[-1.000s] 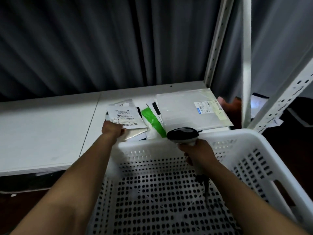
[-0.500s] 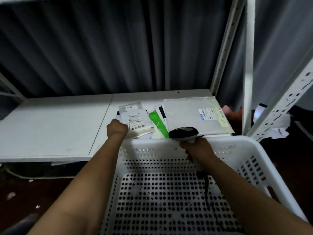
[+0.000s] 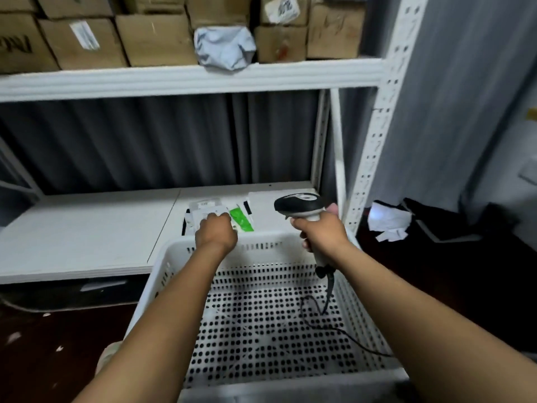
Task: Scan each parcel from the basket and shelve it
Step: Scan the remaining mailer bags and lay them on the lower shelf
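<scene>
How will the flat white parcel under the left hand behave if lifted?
Probably floppy and light: the flat white parcel looks thin and lies flat on the shelf. Resting among other mailers, it would likely slide easily.

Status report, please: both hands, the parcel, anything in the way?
Left hand grips small white parcel on lower shelf. Right hand grips scanner. Basket shows only scanner cable. No obstruction seen.
</scene>
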Available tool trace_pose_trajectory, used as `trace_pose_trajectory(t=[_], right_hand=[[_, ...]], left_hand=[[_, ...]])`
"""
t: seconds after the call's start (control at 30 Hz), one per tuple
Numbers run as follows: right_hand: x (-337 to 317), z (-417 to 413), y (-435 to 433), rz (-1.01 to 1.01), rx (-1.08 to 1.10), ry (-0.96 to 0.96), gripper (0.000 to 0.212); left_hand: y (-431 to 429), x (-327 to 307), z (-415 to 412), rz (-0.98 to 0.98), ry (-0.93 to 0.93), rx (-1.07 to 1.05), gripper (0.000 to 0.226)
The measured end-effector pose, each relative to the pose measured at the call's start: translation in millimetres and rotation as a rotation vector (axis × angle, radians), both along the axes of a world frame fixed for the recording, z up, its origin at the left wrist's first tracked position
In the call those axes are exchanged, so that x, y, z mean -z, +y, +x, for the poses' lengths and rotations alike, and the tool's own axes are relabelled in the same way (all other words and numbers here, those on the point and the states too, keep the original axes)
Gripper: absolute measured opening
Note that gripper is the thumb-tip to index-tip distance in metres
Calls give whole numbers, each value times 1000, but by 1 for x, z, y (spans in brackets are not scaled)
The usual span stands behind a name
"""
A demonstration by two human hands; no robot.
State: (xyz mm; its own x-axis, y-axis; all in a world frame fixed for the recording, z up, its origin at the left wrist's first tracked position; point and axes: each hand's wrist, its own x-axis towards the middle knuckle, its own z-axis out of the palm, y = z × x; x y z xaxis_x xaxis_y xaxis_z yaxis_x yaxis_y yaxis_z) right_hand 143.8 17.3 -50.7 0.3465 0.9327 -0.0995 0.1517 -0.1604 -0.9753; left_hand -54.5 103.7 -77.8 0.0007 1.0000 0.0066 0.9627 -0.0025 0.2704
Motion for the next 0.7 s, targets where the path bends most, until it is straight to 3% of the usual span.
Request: trace_pose_trajectory(t=[0.37, 0.57, 0.7], right_hand=[[-165, 59, -133, 221, 104, -52, 14], [-240, 125, -184, 277, 236, -208, 21], [-271, 176, -207, 191, 381, -388, 23]], left_hand=[[-107, -155, 83, 192, -34, 290, 26], [-139, -234, 158, 298, -50, 453, 36], [-150, -260, 214, 358, -35, 549, 41]])
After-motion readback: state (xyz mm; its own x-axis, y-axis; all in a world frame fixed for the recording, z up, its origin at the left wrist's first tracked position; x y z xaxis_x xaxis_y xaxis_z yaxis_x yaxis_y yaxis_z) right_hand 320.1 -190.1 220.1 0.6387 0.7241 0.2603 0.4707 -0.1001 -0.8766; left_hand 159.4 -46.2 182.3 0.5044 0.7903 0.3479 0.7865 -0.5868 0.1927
